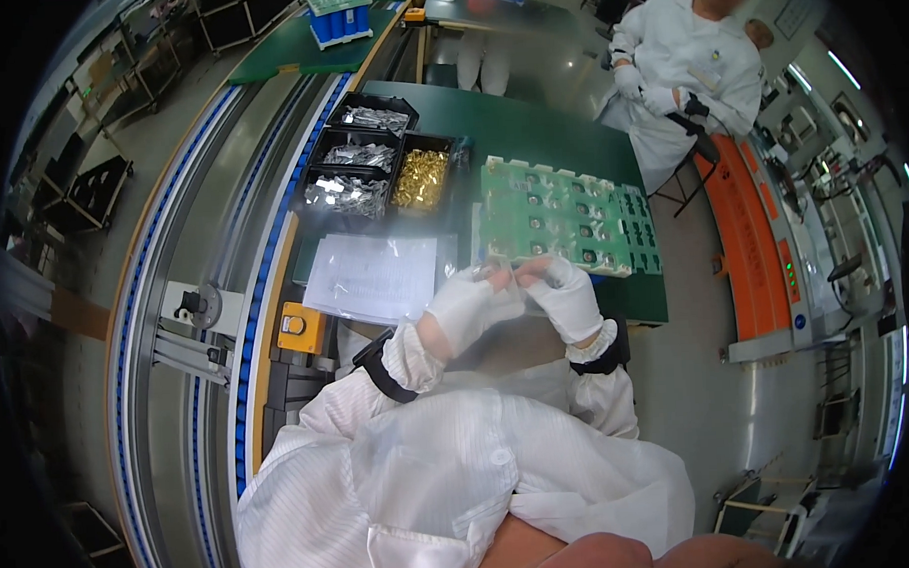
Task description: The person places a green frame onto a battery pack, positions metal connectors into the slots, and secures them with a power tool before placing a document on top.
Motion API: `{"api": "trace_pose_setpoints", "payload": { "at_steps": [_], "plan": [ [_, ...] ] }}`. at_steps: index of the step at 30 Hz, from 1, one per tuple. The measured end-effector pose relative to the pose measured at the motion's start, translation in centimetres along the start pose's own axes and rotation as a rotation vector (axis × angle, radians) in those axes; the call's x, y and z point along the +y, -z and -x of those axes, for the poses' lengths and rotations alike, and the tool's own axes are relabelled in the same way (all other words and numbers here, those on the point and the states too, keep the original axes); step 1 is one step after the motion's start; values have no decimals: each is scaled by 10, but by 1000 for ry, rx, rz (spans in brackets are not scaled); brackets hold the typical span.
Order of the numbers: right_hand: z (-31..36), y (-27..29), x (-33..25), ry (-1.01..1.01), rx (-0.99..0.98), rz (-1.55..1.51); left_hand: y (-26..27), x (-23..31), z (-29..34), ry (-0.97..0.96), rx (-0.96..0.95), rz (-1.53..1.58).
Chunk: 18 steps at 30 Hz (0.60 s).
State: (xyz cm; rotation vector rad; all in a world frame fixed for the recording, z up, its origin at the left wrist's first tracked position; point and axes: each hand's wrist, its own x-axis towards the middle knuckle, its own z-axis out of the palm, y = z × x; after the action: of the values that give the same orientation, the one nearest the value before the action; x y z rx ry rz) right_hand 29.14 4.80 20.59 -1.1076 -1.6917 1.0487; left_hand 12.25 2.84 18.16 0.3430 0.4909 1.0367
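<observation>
My left hand (467,306) and my right hand (558,295) wear white gloves with bare fingertips. They meet just in front of the near edge of a green circuit board panel (560,220), fingertips pinched close together. Whatever lies between them is too small or too pale to make out. The panel has a pale slotted rim and rows of small dark and silvery parts, with a strip of dark cut-outs on its right side. Beside my left hand lies a stack of printed sheets (372,277) in a clear sleeve.
Black bins hold silvery metal pieces (346,195) and brass-coloured pieces (420,178) on the green table (529,131). A roller conveyor (187,223) runs along the left, with a yellow button box (301,327) near it. A person in white (682,66) sits beyond the table, by an orange machine (743,244).
</observation>
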Motion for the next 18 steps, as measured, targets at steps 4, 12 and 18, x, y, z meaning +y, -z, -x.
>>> {"api": "trace_pose_setpoints", "payload": {
  "at_steps": [4, 12, 18],
  "plan": [
    [-2, 6, -4, -73, -57, -73, -11, 3, 4, 2, -1, 27],
    [-3, -1, -7, -10, -20, 74, -7, 1, -1, -48, 27, 40],
    [-9, -10, -5, -12, 18, 182, -2, 1, -3, -34, -78, 217]
  ]
}}
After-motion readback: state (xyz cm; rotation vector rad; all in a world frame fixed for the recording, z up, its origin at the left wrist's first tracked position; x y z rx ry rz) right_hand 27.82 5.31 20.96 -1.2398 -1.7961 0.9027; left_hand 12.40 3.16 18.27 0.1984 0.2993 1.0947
